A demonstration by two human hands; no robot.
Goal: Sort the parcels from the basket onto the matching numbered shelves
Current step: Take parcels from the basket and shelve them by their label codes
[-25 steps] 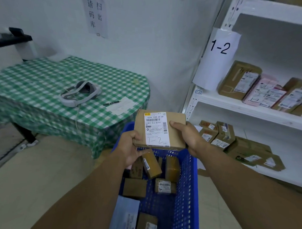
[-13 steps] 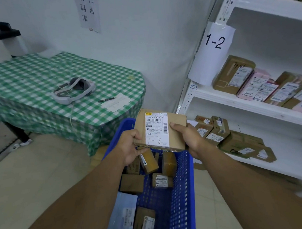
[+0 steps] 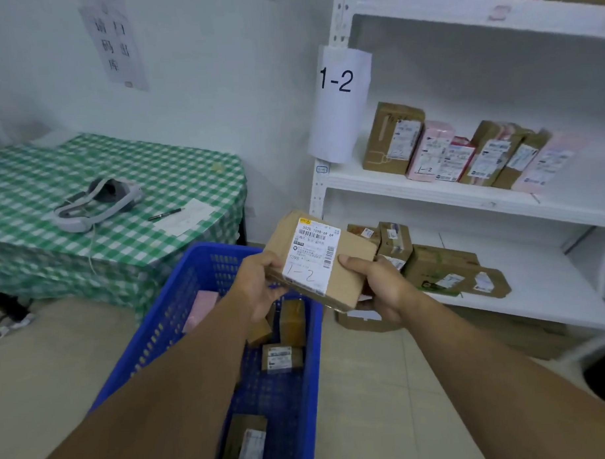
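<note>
A flat brown parcel (image 3: pixel 343 272) with a white label marked "1-2" in handwriting is held over the far end of the blue basket (image 3: pixel 160 323). My left hand (image 3: pixel 258 285) grips its left edge and my right hand (image 3: pixel 381 281) grips its right edge. Several small brown parcels (image 3: pixel 281 357) lie in the basket. To the right stands the white shelf unit (image 3: pixel 464 192), with a paper sign "1-2" (image 3: pixel 337 101) hanging on its post. Several brown and pink parcels (image 3: pixel 435 152) stand on that shelf.
A table with a green checked cloth (image 3: pixel 155 172) stands on the left, bearing a white headset (image 3: pixel 94 202), a pen (image 3: pixel 165 214) and a paper slip. More cardboard parcels (image 3: pixel 443 269) lie on the lower shelf. A dark bin (image 3: pixel 604 376) sits at the right edge.
The parcel has moved to the right and tilted, toward the shelf unit. The view has turned right, so the shelves fill more of it.
</note>
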